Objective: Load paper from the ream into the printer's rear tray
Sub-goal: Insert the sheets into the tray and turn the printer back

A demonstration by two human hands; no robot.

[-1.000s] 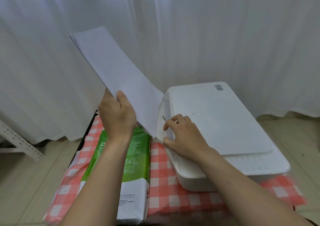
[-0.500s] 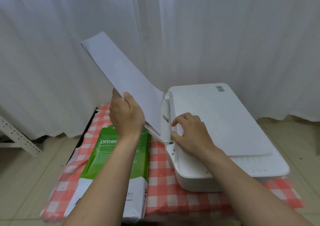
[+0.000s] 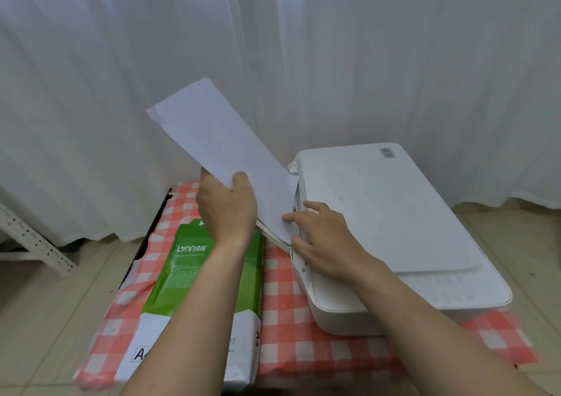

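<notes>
Head view: desk (image 3: 282, 329) in checked cloth carries printer (image 3: 394, 219) and ream (image 3: 212, 274). Paper stack (image 3: 224, 159) slants into rear tray (image 3: 296, 210), not fully seated. Left hand (image 3: 226, 213) grips stack; right hand (image 3: 326, 241) rests loosely curled at tray edge.

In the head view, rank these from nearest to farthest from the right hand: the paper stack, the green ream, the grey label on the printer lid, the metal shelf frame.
From the right hand:
1. Paper stack: touching its fingertips, just left.
2. Green ream: on the checked cloth, lower left.
3. Grey label: far right corner of the printer lid.
4. Metal shelf frame: on the floor at the far left edge.
</notes>
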